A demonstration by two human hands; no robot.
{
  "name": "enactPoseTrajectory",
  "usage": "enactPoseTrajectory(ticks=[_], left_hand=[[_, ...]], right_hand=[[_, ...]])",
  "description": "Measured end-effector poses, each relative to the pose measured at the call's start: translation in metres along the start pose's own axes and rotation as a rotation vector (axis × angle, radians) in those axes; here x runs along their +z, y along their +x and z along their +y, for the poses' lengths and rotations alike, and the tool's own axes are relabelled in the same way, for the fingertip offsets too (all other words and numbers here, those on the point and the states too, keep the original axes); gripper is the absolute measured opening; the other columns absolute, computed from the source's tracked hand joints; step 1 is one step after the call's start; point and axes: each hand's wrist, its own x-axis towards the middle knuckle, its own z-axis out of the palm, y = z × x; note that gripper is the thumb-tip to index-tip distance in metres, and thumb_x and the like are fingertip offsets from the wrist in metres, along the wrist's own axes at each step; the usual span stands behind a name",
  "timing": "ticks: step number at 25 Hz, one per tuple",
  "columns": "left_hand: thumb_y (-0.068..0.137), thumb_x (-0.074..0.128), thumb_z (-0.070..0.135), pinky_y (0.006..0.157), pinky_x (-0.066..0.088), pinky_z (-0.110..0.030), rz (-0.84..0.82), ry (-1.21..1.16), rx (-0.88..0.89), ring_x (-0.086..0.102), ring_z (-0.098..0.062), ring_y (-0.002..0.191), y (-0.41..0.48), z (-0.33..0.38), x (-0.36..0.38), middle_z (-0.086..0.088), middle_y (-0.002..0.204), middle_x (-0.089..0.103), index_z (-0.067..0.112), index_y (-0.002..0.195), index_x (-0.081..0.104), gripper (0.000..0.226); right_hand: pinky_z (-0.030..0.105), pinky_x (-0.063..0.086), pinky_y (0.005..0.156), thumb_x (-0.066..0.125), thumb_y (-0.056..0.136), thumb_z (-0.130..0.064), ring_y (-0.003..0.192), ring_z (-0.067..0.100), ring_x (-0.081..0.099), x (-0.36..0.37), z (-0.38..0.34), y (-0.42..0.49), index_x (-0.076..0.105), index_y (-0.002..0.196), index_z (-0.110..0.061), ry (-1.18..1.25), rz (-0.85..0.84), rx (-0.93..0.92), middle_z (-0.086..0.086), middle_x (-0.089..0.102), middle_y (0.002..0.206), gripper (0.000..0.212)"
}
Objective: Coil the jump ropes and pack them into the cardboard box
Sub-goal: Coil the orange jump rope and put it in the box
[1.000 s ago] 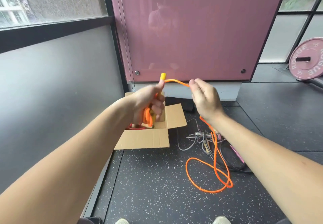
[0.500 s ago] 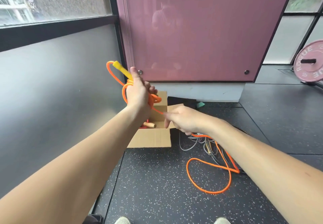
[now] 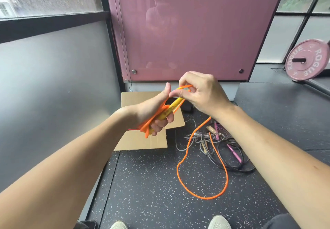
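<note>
My left hand [image 3: 153, 111] grips the yellow handle [image 3: 169, 111] of an orange jump rope together with several orange loops, held above the open cardboard box [image 3: 141, 143]. My right hand [image 3: 201, 93] pinches a bend of the same rope just past the handle's tip. The rest of the orange rope [image 3: 201, 189] hangs from under my right wrist and lies in a big loop on the floor. Right of the box sits a tangled pile of other jump ropes [image 3: 223, 146] in grey, black and pink. My left hand hides most of the box's inside.
The box stands in the corner against a frosted glass wall [image 3: 53, 86] on the left and a maroon panel [image 3: 187, 32] behind. A pink weight plate [image 3: 307, 60] leans at the far right. The floor is dark speckled rubber; my shoes [image 3: 219, 222] show at the bottom edge.
My left hand has come down from its raised position and turned the handle to the right. My right hand rose from beside the box to the handle's tip, drawing up rope; the floor loop has shifted.
</note>
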Motion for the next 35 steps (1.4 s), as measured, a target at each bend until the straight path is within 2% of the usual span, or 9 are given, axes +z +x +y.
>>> enactPoseTrajectory(ticks=[7,10,13,18,20,22,24,29,35], left_hand=[[0.092,0.04,0.067,0.04,0.031,-0.018,-0.53,-0.366,-0.013,0.024,-0.007,0.035,-0.012,0.017,-0.007,0.009,0.043,0.03,0.018,0.065,0.044,0.056],[0.093,0.042,0.065,0.042,0.028,-0.021,-0.556,-0.575,0.13,0.021,-0.009,0.037,-0.015,0.027,0.0,0.008,0.047,0.024,0.018,0.065,0.044,0.055],[0.096,0.035,0.072,0.043,0.031,-0.019,-0.125,-0.908,0.397,0.023,-0.008,0.038,-0.009,0.043,0.011,0.008,0.047,0.023,0.022,0.063,0.04,0.06],[0.102,0.039,0.061,0.051,0.035,-0.025,0.754,-1.107,0.675,0.031,-0.014,0.044,0.012,0.032,-0.008,0.003,0.054,0.031,0.02,0.067,0.038,0.054],[0.104,0.042,0.054,0.053,0.043,-0.026,0.983,-0.769,0.646,0.043,-0.014,0.045,0.016,0.012,-0.019,-0.001,0.056,0.045,0.017,0.064,0.046,0.055],[0.104,0.041,0.054,0.057,0.05,-0.029,1.107,-0.056,0.501,0.055,-0.016,0.046,0.018,-0.008,-0.023,-0.006,0.054,0.057,0.011,0.057,0.054,0.065],[0.101,0.038,0.062,0.063,0.054,-0.038,0.9,0.329,0.323,0.057,-0.02,0.047,0.018,-0.017,-0.019,-0.006,0.048,0.056,0.009,0.056,0.051,0.072],[0.067,0.012,0.098,0.067,0.058,-0.039,-0.055,0.089,-0.052,0.04,-0.019,0.042,0.006,-0.015,0.0,-0.004,0.051,0.038,0.01,0.069,0.053,0.098],[0.091,0.033,0.07,0.049,0.043,-0.023,-0.533,-0.177,-0.007,0.033,-0.007,0.034,-0.013,0.015,-0.002,0.009,0.043,0.034,0.017,0.064,0.054,0.063]], right_hand=[[0.022,0.033,0.054,0.075,0.082,-0.043,0.054,0.006,0.042,-0.017,0.034,0.0,0.066,0.073,-0.016,0.436,0.167,0.428,-0.005,0.054,0.057,0.03],[0.025,0.031,0.05,0.071,0.089,-0.04,0.046,0.005,0.037,-0.01,0.044,-0.015,0.066,0.068,-0.014,0.44,0.151,0.626,-0.005,0.049,0.051,0.034],[0.028,0.029,0.052,0.051,0.102,-0.047,0.043,0.012,0.038,0.023,0.027,-0.021,0.064,0.058,-0.014,0.22,-0.231,0.73,-0.005,0.047,0.044,0.056],[0.023,0.031,0.044,0.037,0.106,-0.047,0.038,0.015,0.033,0.047,-0.021,-0.015,0.059,0.067,-0.015,0.373,-0.662,0.78,-0.006,0.038,0.042,0.055],[0.026,0.036,0.047,0.039,0.104,-0.049,0.044,0.015,0.041,0.045,-0.034,-0.013,0.064,0.072,-0.019,0.288,-0.8,0.626,-0.004,0.047,0.051,0.05],[0.032,0.045,0.059,0.043,0.097,-0.054,0.055,0.01,0.053,0.037,-0.039,-0.009,0.069,0.076,-0.024,0.068,-0.811,0.363,-0.006,0.058,0.059,0.045],[0.032,0.038,0.055,0.045,0.094,-0.046,0.051,0.009,0.048,0.026,-0.037,-0.002,0.067,0.071,-0.016,-0.038,-0.595,0.221,-0.003,0.052,0.05,0.044],[0.032,0.029,0.048,0.06,0.092,-0.039,0.045,0.02,0.032,-0.01,-0.009,0.008,0.039,0.05,-0.012,-0.16,0.091,0.218,-0.001,0.03,0.041,0.054],[0.037,0.02,0.053,0.059,0.096,-0.05,0.052,0.015,0.024,-0.017,0.035,-0.006,0.031,0.053,-0.014,-0.005,0.281,0.678,-0.001,0.022,0.05,0.063]])
